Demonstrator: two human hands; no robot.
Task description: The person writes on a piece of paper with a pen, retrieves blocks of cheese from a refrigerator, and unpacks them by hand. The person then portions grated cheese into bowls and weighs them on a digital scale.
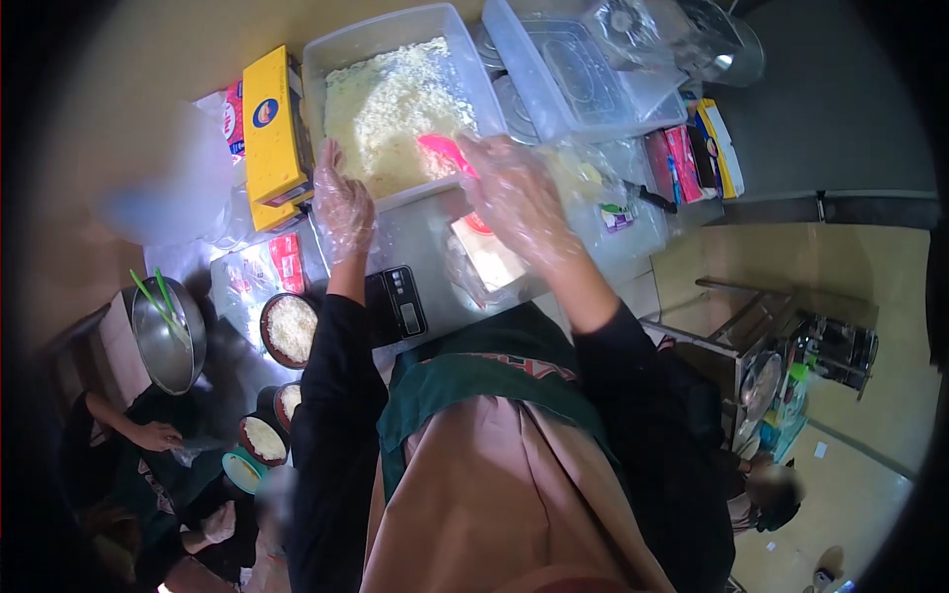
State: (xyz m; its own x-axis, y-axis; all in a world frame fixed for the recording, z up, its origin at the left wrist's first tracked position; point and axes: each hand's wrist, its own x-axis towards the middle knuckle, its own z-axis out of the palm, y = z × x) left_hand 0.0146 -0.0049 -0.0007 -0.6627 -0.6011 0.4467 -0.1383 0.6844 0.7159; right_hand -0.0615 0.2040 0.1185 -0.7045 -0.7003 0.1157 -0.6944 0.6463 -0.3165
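A clear plastic bin (484,99) holds a heap of fine white crumbly or grated food (395,109). My right hand (519,198), in a clear plastic glove, is closed around a pink scoop (445,155), whose blade is in the bin near its front right corner. My left hand (344,203), also gloved, lies against the bin's front left corner with its fingers stretched along the wall. Below my right hand is a whitish block or pack (489,257) in plastic wrap. A black kitchen scale (395,304) sits near the table's front edge.
Yellow boxes (272,128) stand left of the bin; another plastic container (583,79) is at right. A knife (652,198) lies beyond my right hand. Filled bowls (292,331) and a metal bowl (168,336) are at left, near another person's hands (156,436).
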